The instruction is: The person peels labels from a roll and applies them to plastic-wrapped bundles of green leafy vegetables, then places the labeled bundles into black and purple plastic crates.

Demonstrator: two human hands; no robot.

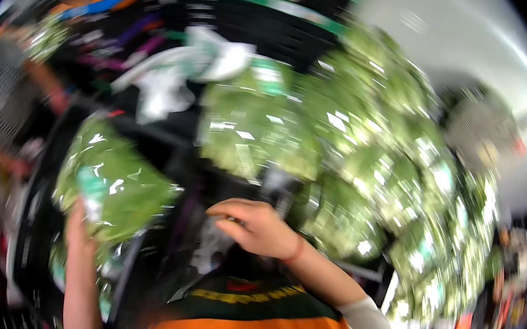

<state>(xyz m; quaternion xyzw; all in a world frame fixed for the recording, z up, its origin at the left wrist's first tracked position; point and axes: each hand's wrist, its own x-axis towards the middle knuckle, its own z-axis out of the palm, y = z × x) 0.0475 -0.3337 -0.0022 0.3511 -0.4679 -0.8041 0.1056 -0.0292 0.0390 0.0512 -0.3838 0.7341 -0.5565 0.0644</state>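
Note:
My left hand [79, 230] grips a leafy green lettuce in clear plastic wrap [135, 192] from below and behind; its fingers are mostly hidden. The wrap bears a teal and white label. Beneath it is a black crate [32, 214] that holds more wrapped greens [107, 289]. My right hand [258, 226] hovers before my dark apron, its fingers loosely curled and the thumb slightly apart. I see nothing between them. Blurred clear plastic film [207, 247] lies below that hand; whether they touch cannot be told. Wrapped lettuces [259, 124] lie just beyond it.
A large heap of lettuces [373, 164] fills the right side. White and teal plastic wrapping [170, 72] lies beyond the crate. Black crates with green bands [264, 10] stand at the back. Another person [8, 96] is at the left, and people [514, 267] appear at the far right.

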